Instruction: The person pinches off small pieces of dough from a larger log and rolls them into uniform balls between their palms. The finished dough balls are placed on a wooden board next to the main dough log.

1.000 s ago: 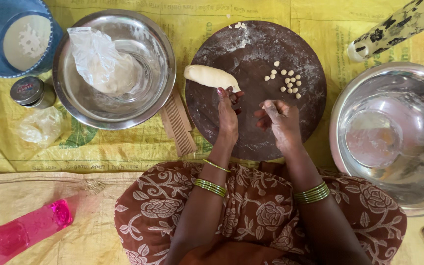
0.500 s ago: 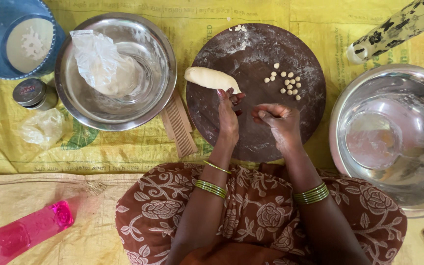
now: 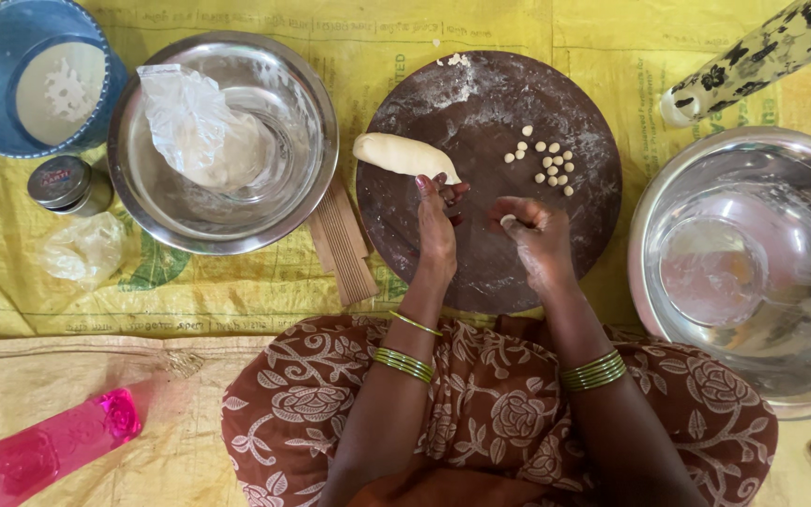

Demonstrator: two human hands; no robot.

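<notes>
Over a floured round board (image 3: 490, 253), the left hand (image 3: 436, 230) is touching a dough log (image 3: 404, 155), fingers loose, while the right hand's (image 3: 537, 235) fingers are pinching a small dough bit (image 3: 508, 221) near tiny dough balls (image 3: 544, 160).

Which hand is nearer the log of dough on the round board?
Left. The left hand has its fingertips at the lower right end of the dough log, about touching. The right hand sits farther right, below the small dough balls.
</notes>
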